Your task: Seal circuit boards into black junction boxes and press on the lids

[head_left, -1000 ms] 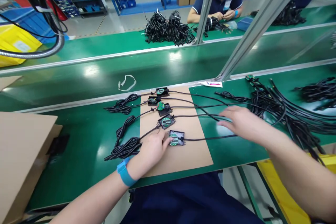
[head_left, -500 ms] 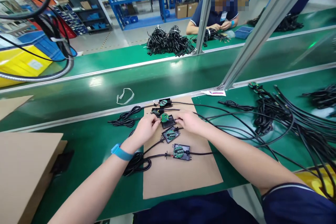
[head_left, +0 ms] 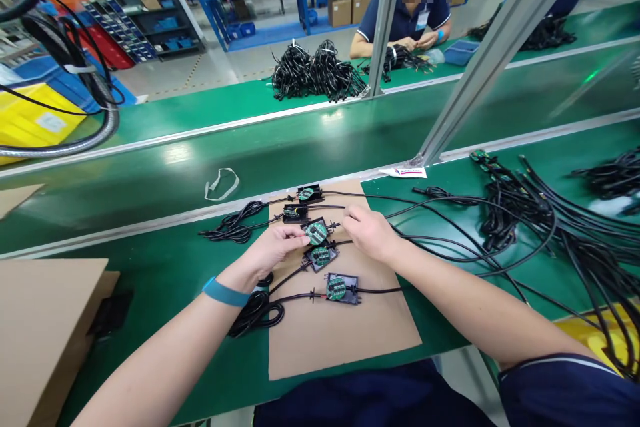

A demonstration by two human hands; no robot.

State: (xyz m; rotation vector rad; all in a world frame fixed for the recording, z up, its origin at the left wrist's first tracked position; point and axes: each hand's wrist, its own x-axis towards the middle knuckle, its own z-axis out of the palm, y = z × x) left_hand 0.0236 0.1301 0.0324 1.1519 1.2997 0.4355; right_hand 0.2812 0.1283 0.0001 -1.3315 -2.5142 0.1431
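Small black box (head_left: 323, 222) — open, round green circuit board (head_left: 316, 233) face-up inside — lies flat, slightly skewed, toward 11 o'clock on the brown card sheet (head_left: 345, 340).

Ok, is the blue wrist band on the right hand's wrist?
No, the blue band circles the wrist of the left hand.

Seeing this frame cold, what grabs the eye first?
Both hands meet mid-frame over a brown cardboard sheet: the left hand pinches the middle housing in a row of five, the right hand touches its cable side. A tangle of black cables sprawls over the green bench at right; a co-worker sits beyond the belt.
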